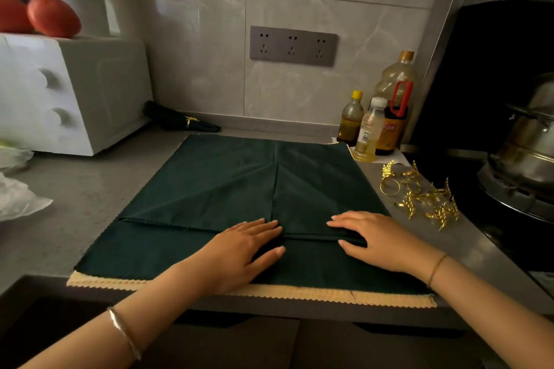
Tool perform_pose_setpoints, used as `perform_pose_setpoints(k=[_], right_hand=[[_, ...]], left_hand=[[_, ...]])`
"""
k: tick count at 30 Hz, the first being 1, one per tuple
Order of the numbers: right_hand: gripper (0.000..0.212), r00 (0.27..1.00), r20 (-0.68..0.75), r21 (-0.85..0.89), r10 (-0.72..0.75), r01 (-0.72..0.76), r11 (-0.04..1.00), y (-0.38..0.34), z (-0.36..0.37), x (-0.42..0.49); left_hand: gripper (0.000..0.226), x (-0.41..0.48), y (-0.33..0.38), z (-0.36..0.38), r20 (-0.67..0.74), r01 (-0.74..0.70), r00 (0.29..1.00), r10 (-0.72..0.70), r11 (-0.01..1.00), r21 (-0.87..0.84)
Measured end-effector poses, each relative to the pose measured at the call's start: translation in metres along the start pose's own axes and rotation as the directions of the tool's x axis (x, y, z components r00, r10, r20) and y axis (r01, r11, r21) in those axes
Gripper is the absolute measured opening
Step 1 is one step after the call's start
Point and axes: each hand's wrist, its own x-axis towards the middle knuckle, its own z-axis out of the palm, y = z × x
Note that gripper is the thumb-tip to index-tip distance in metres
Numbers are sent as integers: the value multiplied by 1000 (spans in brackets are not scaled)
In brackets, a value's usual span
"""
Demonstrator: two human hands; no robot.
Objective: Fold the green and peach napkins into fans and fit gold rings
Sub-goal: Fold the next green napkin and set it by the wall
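Top napkin spread mid desk, over under napkin poking out at front edge; left hand and right hand flat on its near fold; rings right of it; bottles behind right; ringed napkin behind left, beside oven; pot far right.

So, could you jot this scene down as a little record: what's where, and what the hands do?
counter: grey
green napkin: spread flat, partly folded, on the peach napkin
peach napkin: underneath, mainly its scalloped near edge shows
left hand: flat, pressing the green napkin
right hand: flat, pressing it too
gold rings: loose heap, right of the napkins
ringed napkin: dark green, at the back by the white oven
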Motion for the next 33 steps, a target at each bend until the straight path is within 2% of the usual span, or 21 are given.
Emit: perform_pose_setpoints(k=[4,7,9,11,14,17,20,22,27,33], right_hand=[[46,1000,29,-40,8,-7,999,5,-10,1],[26,997,23,-24,68,-68,997,20,-36,6],[21,993,-48,71,107,-103,992,32,-62,11],[18,978,-150,280,143,-97,955,40,-82,20],[15,945,-257,564,203,-24,825,43,-91,51],[36,912,-276,791,303,37,610,34,-75,100],[35,894,-253,913,370,94,397,18,-53,146],[34,895,-196,945,400,64,320,11,-37,169],[39,901,-97,912,423,-90,399,6,-1,199],[30,903,-152,877,401,-64,476,13,27,214]], left_hand=[[67,-3,-3,3,-17,-17,1000,17,1000,20],[76,-3,-4,3,-32,-27,999,28,999,17],[78,-4,-4,3,-39,-32,999,32,999,3],[75,-4,-5,3,-46,-36,998,36,999,-15],[71,-5,-4,3,-63,-35,997,34,999,-27],[70,-6,-3,2,-78,-24,997,21,999,-29],[65,-6,-1,-1,-114,-7,994,-4,995,-102],[66,-4,0,-4,-142,-16,990,-4,990,-142],[69,7,-1,-3,-175,-25,985,9,996,-90],[72,9,-3,4,-144,-5,990,-3,998,-58]])
